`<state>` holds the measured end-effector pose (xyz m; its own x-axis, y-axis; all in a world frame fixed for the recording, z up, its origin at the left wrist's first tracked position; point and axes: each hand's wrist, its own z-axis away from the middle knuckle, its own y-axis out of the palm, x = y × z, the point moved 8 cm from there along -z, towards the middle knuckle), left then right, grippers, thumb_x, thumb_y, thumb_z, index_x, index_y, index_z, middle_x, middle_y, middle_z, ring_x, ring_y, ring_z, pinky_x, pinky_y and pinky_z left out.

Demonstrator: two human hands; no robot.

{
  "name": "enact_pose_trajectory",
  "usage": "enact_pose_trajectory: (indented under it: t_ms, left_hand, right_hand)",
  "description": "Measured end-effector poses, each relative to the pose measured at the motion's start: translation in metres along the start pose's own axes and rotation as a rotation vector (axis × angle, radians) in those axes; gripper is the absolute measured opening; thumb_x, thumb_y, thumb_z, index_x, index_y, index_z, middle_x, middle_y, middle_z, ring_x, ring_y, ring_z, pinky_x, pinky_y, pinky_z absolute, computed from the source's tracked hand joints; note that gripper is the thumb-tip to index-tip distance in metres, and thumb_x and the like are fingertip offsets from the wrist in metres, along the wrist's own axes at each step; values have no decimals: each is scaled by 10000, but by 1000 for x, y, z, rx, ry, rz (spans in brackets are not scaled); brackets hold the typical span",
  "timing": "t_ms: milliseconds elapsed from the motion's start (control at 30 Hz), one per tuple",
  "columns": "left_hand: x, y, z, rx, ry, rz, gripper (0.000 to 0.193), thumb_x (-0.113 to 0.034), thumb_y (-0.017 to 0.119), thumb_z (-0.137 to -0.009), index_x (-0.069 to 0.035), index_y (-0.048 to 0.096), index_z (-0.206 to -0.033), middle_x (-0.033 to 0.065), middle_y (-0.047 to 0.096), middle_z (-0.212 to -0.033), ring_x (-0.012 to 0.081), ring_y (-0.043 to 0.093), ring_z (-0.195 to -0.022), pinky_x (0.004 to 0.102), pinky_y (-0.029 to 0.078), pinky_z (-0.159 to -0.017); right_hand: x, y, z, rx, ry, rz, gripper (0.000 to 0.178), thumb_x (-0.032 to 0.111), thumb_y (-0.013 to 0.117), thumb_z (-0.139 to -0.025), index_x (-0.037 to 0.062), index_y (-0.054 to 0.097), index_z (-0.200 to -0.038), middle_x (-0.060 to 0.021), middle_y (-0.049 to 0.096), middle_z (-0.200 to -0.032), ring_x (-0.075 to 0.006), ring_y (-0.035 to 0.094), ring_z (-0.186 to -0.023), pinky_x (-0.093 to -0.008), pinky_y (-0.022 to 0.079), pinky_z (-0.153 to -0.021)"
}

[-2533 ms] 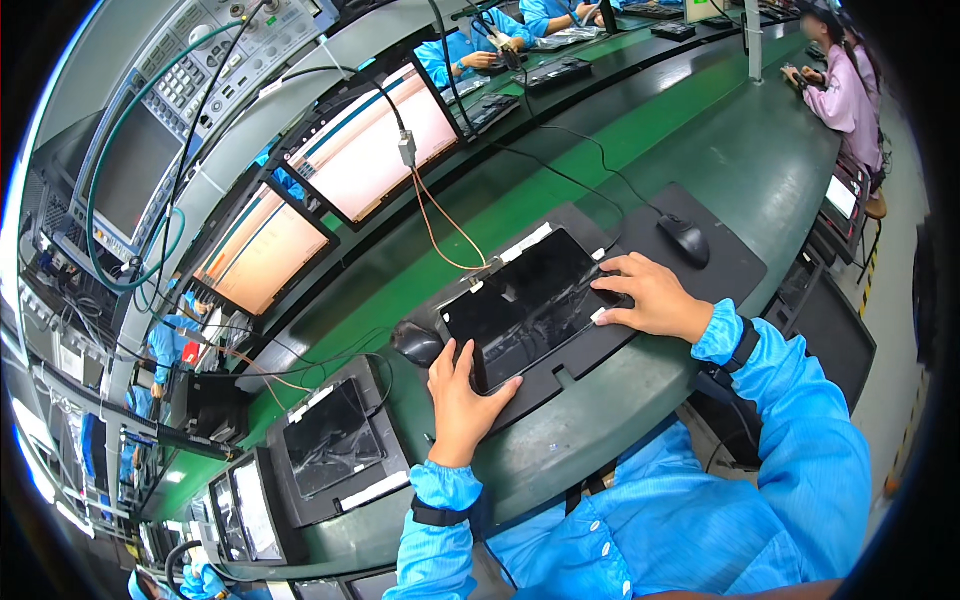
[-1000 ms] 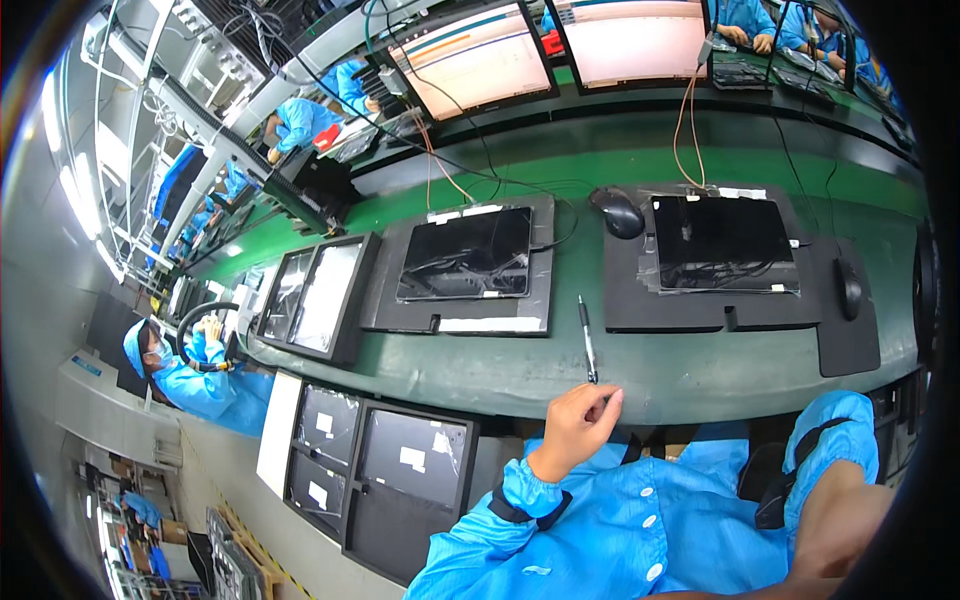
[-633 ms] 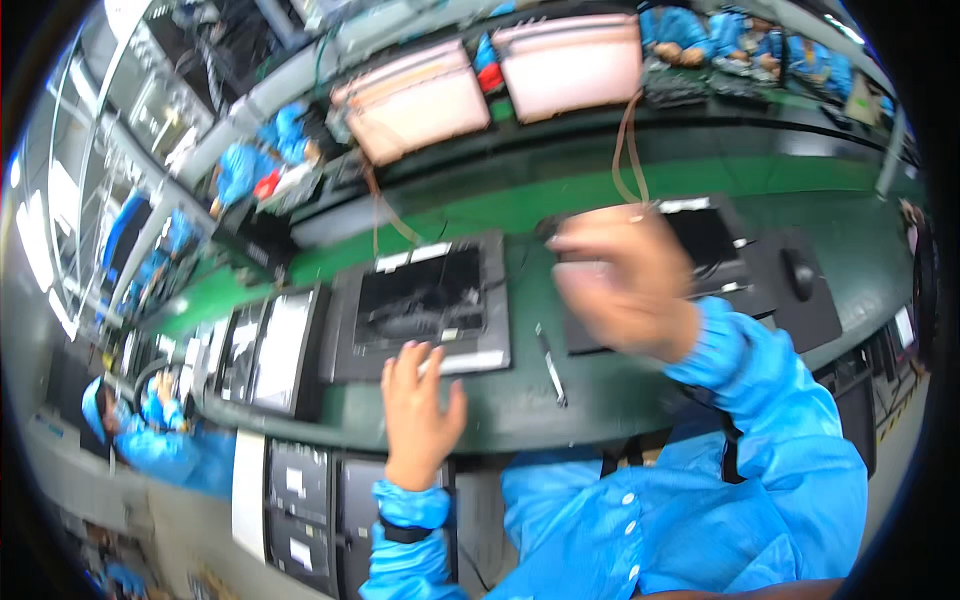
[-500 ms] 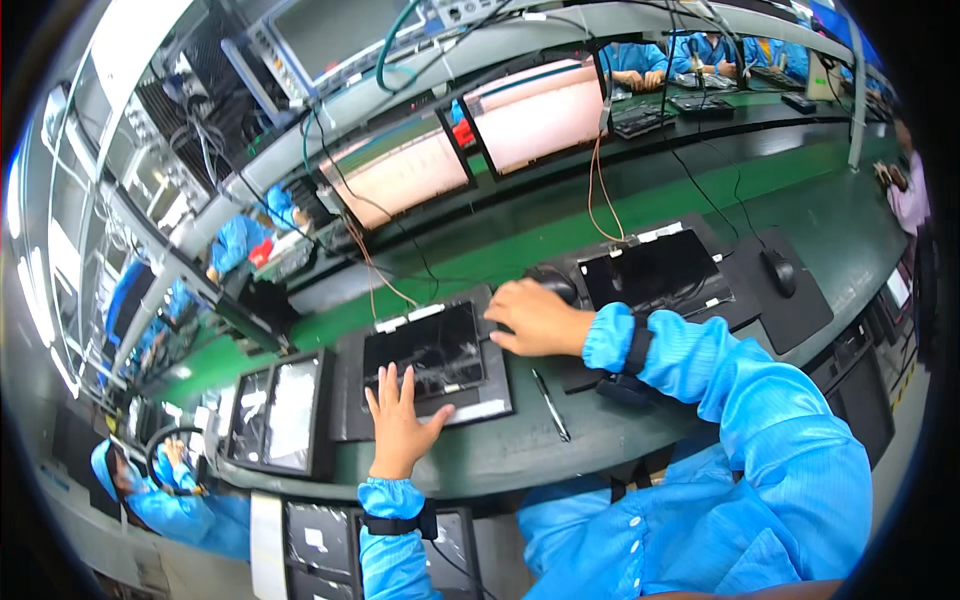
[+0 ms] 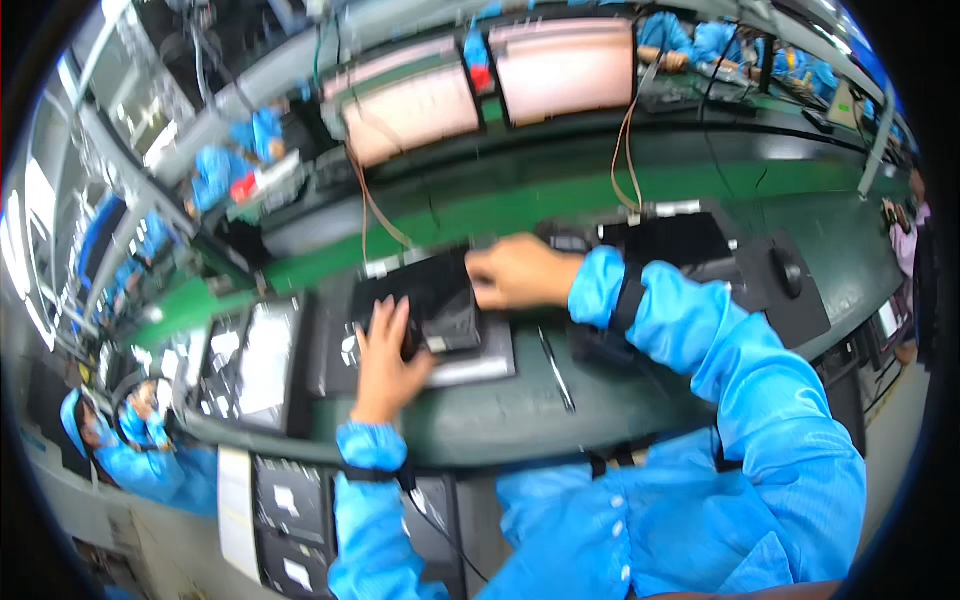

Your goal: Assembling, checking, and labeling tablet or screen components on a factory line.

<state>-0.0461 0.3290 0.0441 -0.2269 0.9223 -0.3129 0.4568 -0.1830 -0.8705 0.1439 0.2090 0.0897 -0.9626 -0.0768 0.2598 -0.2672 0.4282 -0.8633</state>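
Observation:
A black flat display panel [image 5: 425, 300] lies on a dark mat [image 5: 335, 375], with a pale strip along the mat's near edge. My left hand [image 5: 385, 365] is at the panel's near left side, fingers stretched out over it and thumb apart. At the panel's right edge is my right hand [image 5: 525, 273], its fingers bent and closed on that edge; motion blur hides the fingertips' exact contact. Thin orange cables [image 5: 372, 200] run down behind the panel. A second dark panel [image 5: 668, 240] rests on another mat to the right.
A pen [image 5: 556, 370] lies right of the mat, and a black mouse [image 5: 787, 270] sits on a pad farther right. Dark trays of panels [image 5: 250, 365] stand at left. Two lit monitors [image 5: 565, 68] are behind the bench. A co-worker [image 5: 150, 460] in blue is at far left.
The view has shifted and blurred. My right hand has come slightly left, up against the panel's right edge. My left hand stays over the near left part, its fingers closer together.

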Motion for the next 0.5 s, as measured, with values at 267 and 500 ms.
enact_pose_trajectory:
  t_ms: [267, 500]
  left_hand:
    - [-71, -116, 66, -629, 61, 14, 244, 53, 666, -876, 33, 723, -1113, 188, 762, -1011, 320, 759, -947, 378, 589, -860]
    - [-102, -62, 272, -1053, -678, 1006, 310, -48, 706, -955, 44, 636, -1242, 111, 710, -1132, 162, 654, -1012, 334, 518, -883]
  right_hand:
    - [92, -74, 46, -245, -355, 251, 501, 186, 794, -719, 86, 682, -1197, -156, 566, -1299, -342, 536, -1268, -514, 433, -1068]
    - [115, -5, 159, 208, -606, 524, 249, 158, 611, -802, 34, 692, -1003, -111, 630, -1095, -271, 579, -1172, -413, 446, -1057]
